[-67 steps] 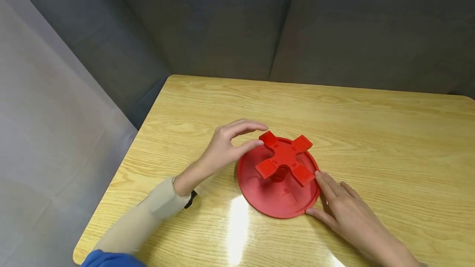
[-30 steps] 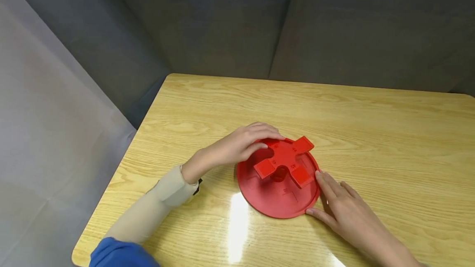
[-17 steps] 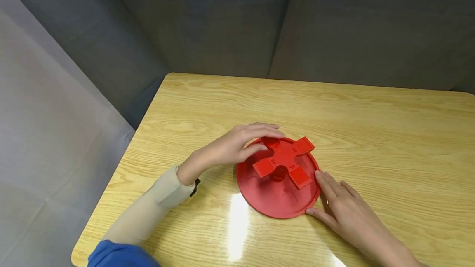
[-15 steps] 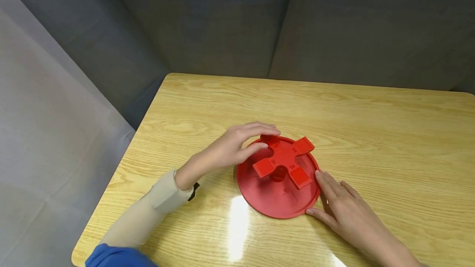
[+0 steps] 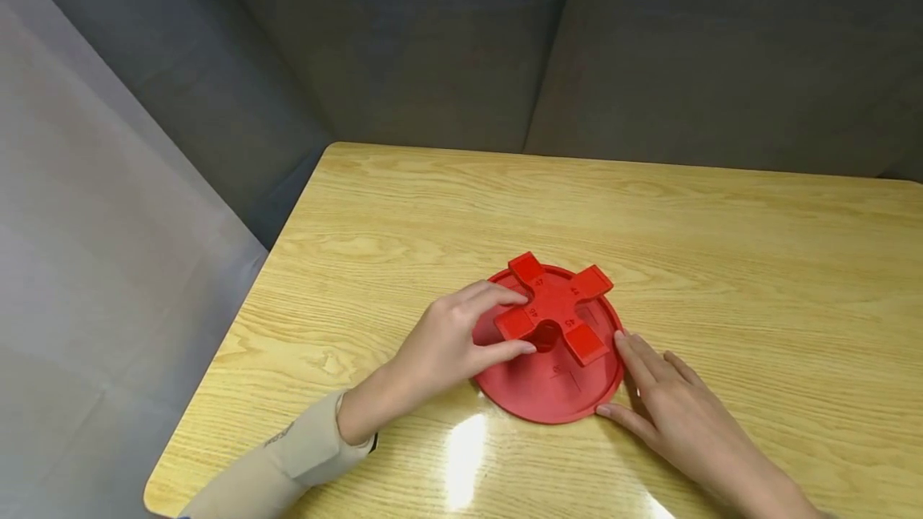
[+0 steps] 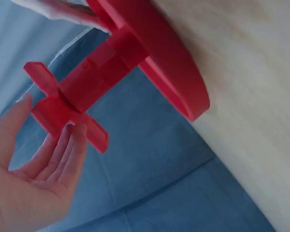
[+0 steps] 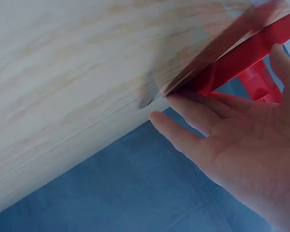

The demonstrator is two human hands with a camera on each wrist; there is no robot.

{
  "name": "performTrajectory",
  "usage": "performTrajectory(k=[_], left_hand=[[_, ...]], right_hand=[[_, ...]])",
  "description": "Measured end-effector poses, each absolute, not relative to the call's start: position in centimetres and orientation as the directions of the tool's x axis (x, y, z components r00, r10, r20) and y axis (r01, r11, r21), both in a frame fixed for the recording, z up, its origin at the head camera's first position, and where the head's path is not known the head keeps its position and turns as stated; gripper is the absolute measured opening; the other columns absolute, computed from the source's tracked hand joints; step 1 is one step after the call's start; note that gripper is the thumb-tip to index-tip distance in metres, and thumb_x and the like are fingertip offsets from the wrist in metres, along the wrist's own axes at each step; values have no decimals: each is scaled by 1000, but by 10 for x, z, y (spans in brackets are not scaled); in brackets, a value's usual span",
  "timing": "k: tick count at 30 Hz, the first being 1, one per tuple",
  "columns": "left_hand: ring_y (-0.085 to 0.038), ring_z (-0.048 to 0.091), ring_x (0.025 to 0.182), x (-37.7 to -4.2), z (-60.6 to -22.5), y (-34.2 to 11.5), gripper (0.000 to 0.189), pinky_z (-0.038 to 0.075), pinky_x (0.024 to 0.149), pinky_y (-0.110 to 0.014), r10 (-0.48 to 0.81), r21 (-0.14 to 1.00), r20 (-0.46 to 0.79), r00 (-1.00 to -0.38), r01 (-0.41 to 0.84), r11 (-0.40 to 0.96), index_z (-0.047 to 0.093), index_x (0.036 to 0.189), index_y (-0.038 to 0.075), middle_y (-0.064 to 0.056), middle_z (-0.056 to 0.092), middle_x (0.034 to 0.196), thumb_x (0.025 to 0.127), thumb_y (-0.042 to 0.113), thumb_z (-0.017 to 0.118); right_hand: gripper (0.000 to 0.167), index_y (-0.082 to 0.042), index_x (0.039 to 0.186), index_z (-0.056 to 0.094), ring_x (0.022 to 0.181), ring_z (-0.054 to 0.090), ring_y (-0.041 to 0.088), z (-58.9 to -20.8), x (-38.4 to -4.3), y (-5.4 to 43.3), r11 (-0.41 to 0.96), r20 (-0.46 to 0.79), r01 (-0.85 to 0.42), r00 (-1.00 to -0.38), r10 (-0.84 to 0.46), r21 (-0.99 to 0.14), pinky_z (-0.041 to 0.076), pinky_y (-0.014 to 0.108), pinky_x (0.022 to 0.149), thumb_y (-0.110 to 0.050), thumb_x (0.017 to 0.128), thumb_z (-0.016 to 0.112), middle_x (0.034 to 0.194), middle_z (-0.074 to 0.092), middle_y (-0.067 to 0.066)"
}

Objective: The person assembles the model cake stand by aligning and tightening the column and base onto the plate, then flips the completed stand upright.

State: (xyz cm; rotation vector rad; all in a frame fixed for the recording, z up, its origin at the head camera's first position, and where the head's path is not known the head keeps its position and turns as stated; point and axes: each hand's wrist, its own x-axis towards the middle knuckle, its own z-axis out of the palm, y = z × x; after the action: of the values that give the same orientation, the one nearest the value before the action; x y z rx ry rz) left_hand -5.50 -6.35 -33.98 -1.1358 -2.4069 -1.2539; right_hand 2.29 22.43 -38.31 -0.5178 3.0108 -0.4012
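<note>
On the table stands a red round dish-like base (image 5: 519, 399) with a raised rim. A short red tube (image 6: 99, 72) rises from its middle and carries a red four-armed cross (image 5: 554, 299) with small numbers on its arms. My left hand (image 5: 447, 339) straddles the near-left arm of the cross, fingers on the far side and thumb on the near side. In the left wrist view, fingertips and thumb tip lie at that arm's two edges. My right hand (image 5: 678, 403) rests its thumb and fingertips against the base's right rim, fingers fairly straight; its palm shows in the right wrist view.
The wood-grain table (image 5: 757, 263) extends to the right and behind the base. Dark grey cloth (image 5: 433, 46) hangs beyond its back edge, and paler cloth (image 5: 94, 263) hangs past its left edge.
The cross made roughly a quarter turn clockwise in the earlier frames, then stayed nearly still. My left hand has moved nearer, from the far-left arm to the near-left arm. The right hand stays at the rim.
</note>
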Motion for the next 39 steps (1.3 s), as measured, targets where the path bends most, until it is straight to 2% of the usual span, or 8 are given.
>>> performTrajectory(k=[10, 16, 21, 25, 29, 32, 36, 39], left_hand=[[-14, 63, 104, -82, -338, -66, 32, 49, 90, -17, 630, 629, 419, -654, 710, 318, 68, 117, 4, -5, 67, 114, 86, 7, 76], [-13, 55, 117, -121, -339, -68, 37, 43, 99, -20, 774, 678, 314, -550, 701, 223, 64, 128, 7, -4, 63, 125, 91, 5, 69], [-11, 52, 121, -140, -341, -62, 37, 41, 103, -22, 839, 684, 319, -441, 720, 118, 61, 131, 4, -6, 60, 129, 94, 0, 63], [-11, 50, 124, -144, -339, -58, 40, 39, 105, -21, 854, 675, 321, -409, 731, 96, 61, 131, 4, -6, 59, 131, 93, -6, 61], [-14, 43, 133, -138, -337, -61, 41, 34, 109, -22, 840, 659, 326, -434, 741, 127, 59, 133, 5, -8, 55, 137, 93, -4, 62], [-14, 43, 134, -125, -337, -67, 39, 34, 109, -25, 769, 650, 383, -511, 741, 168, 60, 132, 6, -7, 54, 138, 93, 4, 66], [-11, 57, 117, -100, -337, -71, 40, 46, 99, -27, 611, 682, 475, -634, 703, 199, 65, 124, 7, -2, 63, 124, 87, 17, 77], [-8, 61, 108, -84, -339, -72, 45, 51, 93, -26, 561, 688, 493, -665, 693, 216, 67, 119, 8, 2, 66, 115, 80, 22, 84]], right_hand=[[93, 3, 150, 32, 135, 39, 41, -382, 22, 223, 916, -48, -302, -944, -325, -266, 31, 64, 105, -60, 89, 62, 150, 38, 23], [92, 4, 149, 35, 134, 39, 41, -383, 23, 223, 910, -22, -312, -944, -330, -273, 32, 63, 105, -58, 88, 64, 149, 40, 23], [90, 4, 148, 37, 133, 41, 41, -383, 25, 223, 902, 9, -331, -940, -342, -276, 33, 62, 104, -54, 87, 68, 148, 41, 22], [89, 4, 148, 36, 134, 41, 40, -382, 24, 223, 905, 1, -327, -941, -339, -272, 33, 61, 104, -55, 88, 67, 149, 41, 22], [89, 4, 149, 35, 134, 40, 40, -382, 25, 222, 903, 3, -329, -940, -342, -275, 33, 61, 105, -55, 89, 65, 149, 40, 23], [90, 4, 149, 34, 134, 40, 41, -384, 24, 222, 898, 15, -340, -937, -350, -281, 32, 61, 105, -55, 89, 65, 149, 39, 23], [90, 5, 149, 35, 133, 41, 41, -383, 24, 224, 895, 25, -345, -936, -352, -282, 33, 61, 104, -54, 89, 67, 149, 40, 23], [90, 5, 148, 36, 134, 41, 40, -381, 23, 224, 901, 12, -333, -939, -343, -280, 34, 61, 104, -54, 88, 67, 149, 40, 23]])
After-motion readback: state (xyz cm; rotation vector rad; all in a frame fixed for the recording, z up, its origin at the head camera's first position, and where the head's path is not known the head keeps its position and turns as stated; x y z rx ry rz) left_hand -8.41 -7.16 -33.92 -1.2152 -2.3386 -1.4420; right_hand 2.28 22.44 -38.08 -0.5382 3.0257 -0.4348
